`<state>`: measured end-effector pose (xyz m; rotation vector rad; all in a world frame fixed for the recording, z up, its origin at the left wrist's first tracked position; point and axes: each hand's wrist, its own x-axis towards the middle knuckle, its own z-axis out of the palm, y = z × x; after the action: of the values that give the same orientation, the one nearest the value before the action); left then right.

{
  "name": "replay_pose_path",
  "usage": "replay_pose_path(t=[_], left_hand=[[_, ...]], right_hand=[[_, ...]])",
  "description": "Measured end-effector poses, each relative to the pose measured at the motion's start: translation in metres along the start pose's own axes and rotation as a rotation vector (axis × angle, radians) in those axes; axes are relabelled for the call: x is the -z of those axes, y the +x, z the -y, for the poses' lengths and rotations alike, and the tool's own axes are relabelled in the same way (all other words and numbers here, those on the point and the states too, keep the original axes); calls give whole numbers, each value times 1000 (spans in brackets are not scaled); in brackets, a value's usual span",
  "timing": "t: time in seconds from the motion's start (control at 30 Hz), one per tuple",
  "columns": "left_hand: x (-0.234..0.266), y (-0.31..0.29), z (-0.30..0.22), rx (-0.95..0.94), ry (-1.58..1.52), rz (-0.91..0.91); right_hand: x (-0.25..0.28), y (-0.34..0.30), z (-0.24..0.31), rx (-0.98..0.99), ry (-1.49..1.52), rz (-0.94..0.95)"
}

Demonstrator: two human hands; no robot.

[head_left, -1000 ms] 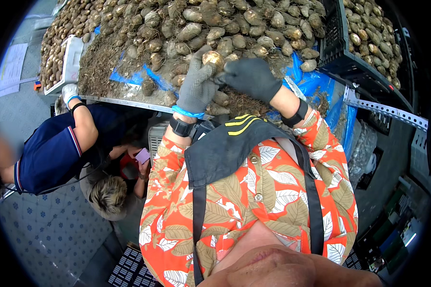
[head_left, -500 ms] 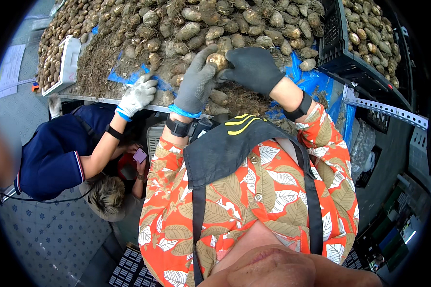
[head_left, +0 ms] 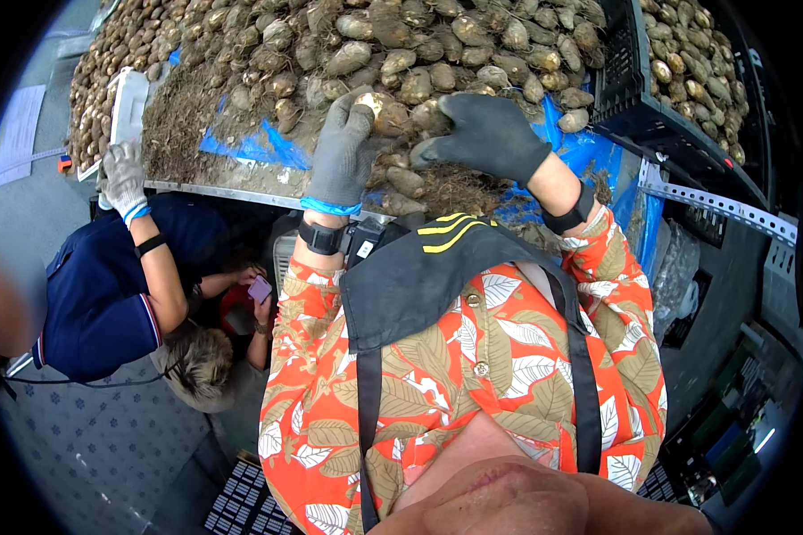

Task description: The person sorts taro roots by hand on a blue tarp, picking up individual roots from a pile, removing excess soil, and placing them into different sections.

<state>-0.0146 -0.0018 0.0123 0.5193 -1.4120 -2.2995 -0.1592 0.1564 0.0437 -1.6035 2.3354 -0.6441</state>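
Note:
My left hand [head_left: 343, 153], in a grey dotted glove, grips a brown taro corm [head_left: 389, 117] by its pale end at the edge of the pile. To its right, my right hand [head_left: 491, 138] in a dark glove has thumb and fingers spread apart. Another taro corm [head_left: 430, 117] lies by its fingertips; I see nothing held in that hand. Below and between the hands, a loose taro corm [head_left: 406, 182] rests on root scraps. The large heap of taro corms [head_left: 482, 55] rises beyond both hands.
A black crate [head_left: 625, 98] of corms stands at right, above a perforated metal rail [head_left: 723, 203]. Blue plastic sheeting [head_left: 259, 147] shows under dirt. At left a co-worker's gloved hand [head_left: 123, 176] touches a white crate [head_left: 130, 111]; another person [head_left: 201, 366] crouches holding a phone [head_left: 260, 289].
The corm between my hands has shifted left with my left hand. My right hand has moved right and its fingers have parted. The co-worker's gloved hand has swung left to the white crate.

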Motion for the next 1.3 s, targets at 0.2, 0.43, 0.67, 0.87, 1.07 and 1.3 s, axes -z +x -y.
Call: replay_pose_path(t=[0.2, 0.43, 0.67, 0.87, 1.07, 1.3], left_hand=[[-7, 2, 2, -100, 592, -94], [-7, 3, 0, -138, 224, -89], [-4, 0, -7, -103, 363, 111], [2, -8, -24, -104, 375, 256], [-4, -5, -20, -186, 492, 198], [6, -4, -16, -90, 208, 265]], right_hand=[[-27, 15, 6, 180, 14, 20], [-23, -11, -13, 385, 285, 194], [20, 7, 1, -25, 177, 205], [-12, 21, -34, -47, 880, -34], [-8, 7, 0, 132, 804, -157], [-32, 38, -39, -205, 277, -110]])
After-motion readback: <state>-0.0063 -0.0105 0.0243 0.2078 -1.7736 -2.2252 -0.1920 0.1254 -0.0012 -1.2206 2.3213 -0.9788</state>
